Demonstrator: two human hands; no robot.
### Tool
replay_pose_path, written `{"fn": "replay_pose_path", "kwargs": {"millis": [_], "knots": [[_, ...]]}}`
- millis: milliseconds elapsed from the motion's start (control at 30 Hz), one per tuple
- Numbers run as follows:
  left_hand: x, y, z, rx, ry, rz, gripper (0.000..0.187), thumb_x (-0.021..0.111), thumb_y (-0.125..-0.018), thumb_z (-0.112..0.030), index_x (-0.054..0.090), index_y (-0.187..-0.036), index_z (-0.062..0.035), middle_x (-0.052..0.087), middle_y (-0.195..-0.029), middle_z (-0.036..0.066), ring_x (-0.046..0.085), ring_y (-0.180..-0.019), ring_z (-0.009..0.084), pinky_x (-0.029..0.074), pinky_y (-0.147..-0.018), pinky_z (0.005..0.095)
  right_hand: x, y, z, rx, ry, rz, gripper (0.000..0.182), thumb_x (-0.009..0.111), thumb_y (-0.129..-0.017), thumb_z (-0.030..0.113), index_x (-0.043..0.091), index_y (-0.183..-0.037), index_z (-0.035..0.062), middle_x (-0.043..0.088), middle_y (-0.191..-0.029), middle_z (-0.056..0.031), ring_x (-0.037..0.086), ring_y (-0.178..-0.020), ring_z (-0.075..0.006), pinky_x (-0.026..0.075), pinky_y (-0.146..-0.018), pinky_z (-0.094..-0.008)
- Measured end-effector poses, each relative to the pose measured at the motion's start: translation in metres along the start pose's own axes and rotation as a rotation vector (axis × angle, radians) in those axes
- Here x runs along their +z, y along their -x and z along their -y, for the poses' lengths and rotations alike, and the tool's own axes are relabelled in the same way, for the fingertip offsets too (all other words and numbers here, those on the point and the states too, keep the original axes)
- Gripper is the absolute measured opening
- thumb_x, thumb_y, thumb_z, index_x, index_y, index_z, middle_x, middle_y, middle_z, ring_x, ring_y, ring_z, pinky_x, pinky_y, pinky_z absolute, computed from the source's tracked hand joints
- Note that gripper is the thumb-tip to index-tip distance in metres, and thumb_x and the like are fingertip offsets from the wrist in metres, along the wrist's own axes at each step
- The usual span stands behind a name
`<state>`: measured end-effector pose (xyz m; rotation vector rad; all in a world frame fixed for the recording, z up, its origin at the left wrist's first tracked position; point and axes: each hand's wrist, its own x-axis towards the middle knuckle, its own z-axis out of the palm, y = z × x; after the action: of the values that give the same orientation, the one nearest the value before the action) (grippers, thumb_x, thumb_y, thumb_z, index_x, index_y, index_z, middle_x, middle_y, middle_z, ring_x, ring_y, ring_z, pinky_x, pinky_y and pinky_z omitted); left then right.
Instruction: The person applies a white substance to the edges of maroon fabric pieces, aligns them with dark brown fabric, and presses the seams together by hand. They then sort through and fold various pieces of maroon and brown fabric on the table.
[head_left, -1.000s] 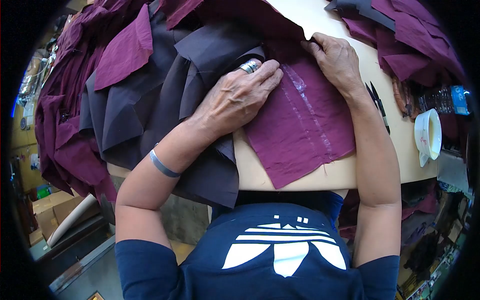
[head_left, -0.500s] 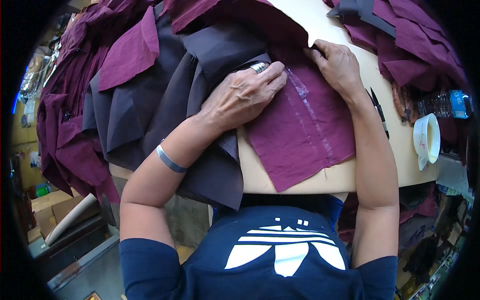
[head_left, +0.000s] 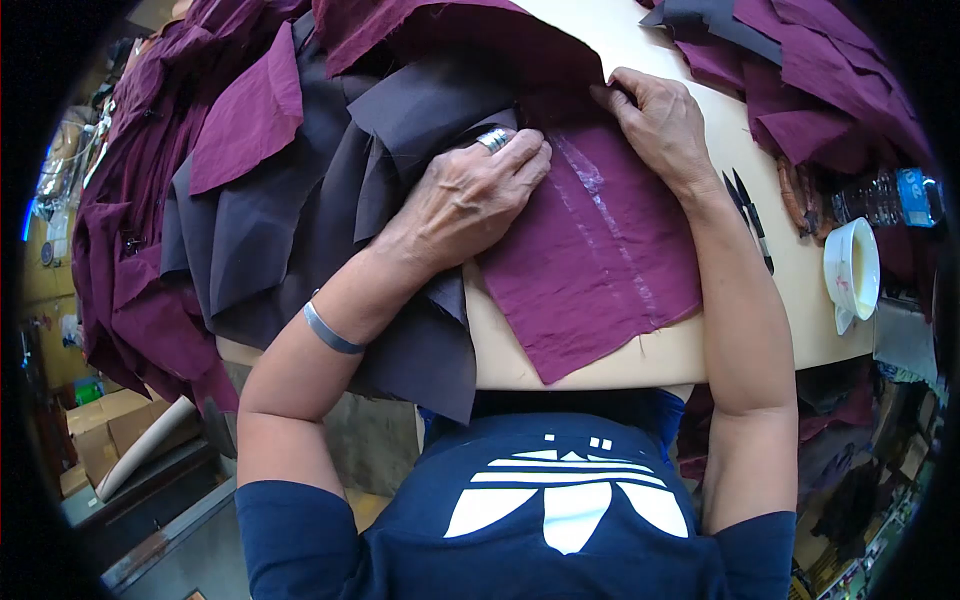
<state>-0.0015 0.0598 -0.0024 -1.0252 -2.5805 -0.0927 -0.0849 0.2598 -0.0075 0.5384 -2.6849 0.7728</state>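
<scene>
The dark cloth [head_left: 420,365], overhanging the table [head_left: 640,366] left of centre, could drag the layers askew by its weight. The left hand [head_left: 465,200] presses its fingers together; what they grip, I cannot tell. Centre frame, the maroon cloth [head_left: 600,270] lies nearly flat, pale-streaked, frayed below; uneven pull could pucker it. The right hand [head_left: 660,125], upper right of centre, pinches its edge.

White Adidas trefoil [head_left: 572,507] on navy T-shirt [head_left: 420,560]

Left hand [head_left: 468,198] shifted left; maroon cloth [head_left: 592,290] too.
</scene>
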Motion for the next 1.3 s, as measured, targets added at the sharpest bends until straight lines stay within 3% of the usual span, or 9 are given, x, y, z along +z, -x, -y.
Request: {"fn": "replay_pose_path", "kwargs": {"millis": [100,300,367,567,900,1100,1200,1300], "knots": [[0.001,0.001,-0.001,-0.019,-0.022,-0.012,0.03,0.05,-0.077,-0.003,0.058,-0.106,-0.0037,0.056,-0.109,0.007,0.062,-0.08,0.0211,0.053,-0.066,0.0286,-0.003,0.0,0.002,0.028,-0.03,0.027,0.022,0.059,-0.081,0.031,0.064,-0.08,0.0097,0.062,-0.068,-0.0113,0.061,-0.068,-0.0305,0.047,-0.063,-0.0407],[-0.005,0.0,0.002,0.001,0.026,-0.006,0.032,0.052,-0.075,-0.003,0.06,-0.106,-0.0101,0.057,-0.109,0.004,0.062,-0.079,0.0207,0.053,-0.065,0.0284,-0.002,0.003,0.006,-0.08,0.023,-0.124,0.021,0.059,-0.081,0.029,0.063,-0.077,0.0086,0.063,-0.072,-0.0115,0.061,-0.07,-0.0299,0.047,-0.064,-0.0403],[-0.003,0.002,0.004,0.004,0.058,-0.021,0.033,0.054,-0.074,-0.003,0.06,-0.106,-0.0114,0.057,-0.11,0.003,0.062,-0.079,0.021,0.053,-0.065,0.0289,-0.002,0.0,0.006,0.001,0.028,-0.021,0.02,0.059,-0.08,0.028,0.063,-0.078,0.0083,0.063,-0.072,-0.012,0.061,-0.07,-0.0301,0.046,-0.064,-0.0402],[-0.001,-0.006,0.003,-0.025,0.066,-0.172,0.029,0.059,-0.07,0.0,0.058,-0.098,-0.0069,0.056,-0.1,0.006,0.058,-0.078,0.0233,0.051,-0.066,0.0309,0.005,-0.004,-0.004,-0.062,-0.04,-0.027,0.021,0.06,-0.08,0.029,0.064,-0.081,0.0079,0.062,-0.068,-0.0135,0.06,-0.067,-0.0315,0.046,-0.064,-0.0402],[0.001,0.001,0.011,-0.155,0.173,-0.152,0.019,0.059,-0.073,0.002,0.056,-0.092,-0.0029,0.055,-0.095,0.009,0.061,-0.08,0.0252,0.053,-0.066,0.0318,0.005,-0.012,-0.002,0.066,-0.085,0.035,0.023,0.057,-0.081,0.029,0.064,-0.081,0.0076,0.063,-0.07,-0.0133,0.06,-0.068,-0.0329,0.046,-0.066,-0.0411],[-0.002,-0.003,0.013,-0.164,0.142,-0.174,0.024,0.056,-0.075,0.001,0.058,-0.097,-0.0069,0.058,-0.098,0.007,0.061,-0.079,0.0231,0.053,-0.066,0.0307,0.002,-0.014,-0.002,0.092,-0.105,0.065,0.022,0.058,-0.076,0.028,0.066,-0.084,0.009,0.065,-0.078,-0.0131,0.061,-0.075,-0.0325,0.047,-0.071,-0.0414],[-0.006,-0.006,0.015,0.042,0.038,-0.11,0.031,0.053,-0.075,0.001,0.058,-0.104,-0.0095,0.058,-0.104,0.005,0.062,-0.079,0.0215,0.053,-0.065,0.0288,0.002,-0.014,-0.001,0.113,-0.094,0.075,0.023,0.058,-0.075,0.028,0.067,-0.087,0.0098,0.065,-0.08,-0.0132,0.062,-0.077,-0.0325,0.047,-0.073,-0.0407],[-0.005,-0.004,0.016,0.042,-0.02,-0.019,0.036,0.051,-0.075,0.0,0.058,-0.109,-0.01,0.057,-0.11,0.004,0.062,-0.081,0.0203,0.053,-0.064,0.0274,0.004,-0.013,-0.004,0.086,-0.06,0.053,0.023,0.058,-0.075,0.027,0.067,-0.088,0.0097,0.065,-0.081,-0.0131,0.062,-0.078,-0.0326,0.047,-0.074,-0.0408]]}}
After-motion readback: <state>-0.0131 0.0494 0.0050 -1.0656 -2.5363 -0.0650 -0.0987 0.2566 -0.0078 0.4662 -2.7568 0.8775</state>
